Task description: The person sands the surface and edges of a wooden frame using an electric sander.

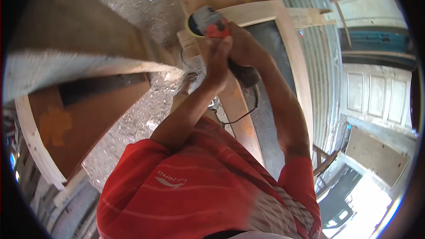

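A power tool like an angle grinder (206, 19), with a grey and red head, is held over the upper end of a wooden frame (248, 11). Its round disc, with a yellowish edge, faces left. My left hand (218, 49) is closed on the tool near its red part. Around the tool's body, just to the right, my right hand (244, 48) is wrapped. The dark rear end of the tool sticks out below that hand, and a black cord (241, 117) curves from it. Whether the disc touches the wood cannot be made out.
Inside the frame lies a dark panel (271, 40). A large board (88, 22) rises at upper left, above a brown panel (95, 117) with a pale wooden edge. Debris covers the ground (128, 137). Corrugated metal sheeting (321, 71) and a white door (376, 95) stand at right.
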Action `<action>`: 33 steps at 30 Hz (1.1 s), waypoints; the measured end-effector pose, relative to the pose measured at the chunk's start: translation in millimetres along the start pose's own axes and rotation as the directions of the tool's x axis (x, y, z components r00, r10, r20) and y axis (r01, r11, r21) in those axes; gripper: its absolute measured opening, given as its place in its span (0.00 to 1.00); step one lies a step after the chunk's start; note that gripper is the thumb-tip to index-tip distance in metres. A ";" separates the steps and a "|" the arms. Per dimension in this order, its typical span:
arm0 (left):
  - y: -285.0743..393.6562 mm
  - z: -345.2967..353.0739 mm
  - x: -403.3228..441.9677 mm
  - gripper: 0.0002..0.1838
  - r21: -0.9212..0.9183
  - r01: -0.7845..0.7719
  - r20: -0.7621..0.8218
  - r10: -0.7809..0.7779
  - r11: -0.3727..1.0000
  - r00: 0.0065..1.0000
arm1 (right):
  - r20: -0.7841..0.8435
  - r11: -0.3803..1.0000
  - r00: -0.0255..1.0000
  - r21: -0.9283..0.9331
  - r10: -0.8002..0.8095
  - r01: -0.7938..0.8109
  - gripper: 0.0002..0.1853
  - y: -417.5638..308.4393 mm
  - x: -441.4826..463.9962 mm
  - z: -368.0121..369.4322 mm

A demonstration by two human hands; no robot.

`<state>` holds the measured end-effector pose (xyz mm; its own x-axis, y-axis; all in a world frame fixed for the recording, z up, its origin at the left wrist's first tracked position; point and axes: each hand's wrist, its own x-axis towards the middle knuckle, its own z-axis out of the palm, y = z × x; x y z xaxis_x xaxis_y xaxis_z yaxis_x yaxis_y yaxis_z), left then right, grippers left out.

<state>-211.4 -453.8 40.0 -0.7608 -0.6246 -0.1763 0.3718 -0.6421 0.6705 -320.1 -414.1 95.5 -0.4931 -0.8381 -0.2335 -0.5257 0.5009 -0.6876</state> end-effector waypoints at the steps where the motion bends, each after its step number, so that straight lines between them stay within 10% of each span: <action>1: -1.6 -6.5 8.2 0.22 0.028 0.005 -0.016 -0.005 1.000 1.000 | -0.039 1.000 0.999 0.002 -0.018 0.018 0.38 7.2 7.7 8.5; 17: -67.9 56.8 108.5 0.32 0.163 0.406 0.347 -0.438 0.899 0.830 | -0.334 0.937 0.888 0.258 0.316 -0.236 0.35 74.0 5.6 -74.7; 33: -117.9 112.7 67.5 0.34 0.583 0.507 0.458 -0.772 0.635 0.440 | -0.639 0.806 0.497 0.519 0.588 -0.286 0.21 117.5 -93.8 -65.0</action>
<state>-366.6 -370.2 30.3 -0.8657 0.4243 -0.2654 -0.4598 -0.4649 0.7566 -380.6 -262.5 81.3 -0.9966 0.0158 -0.0811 0.0771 0.5310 -0.8438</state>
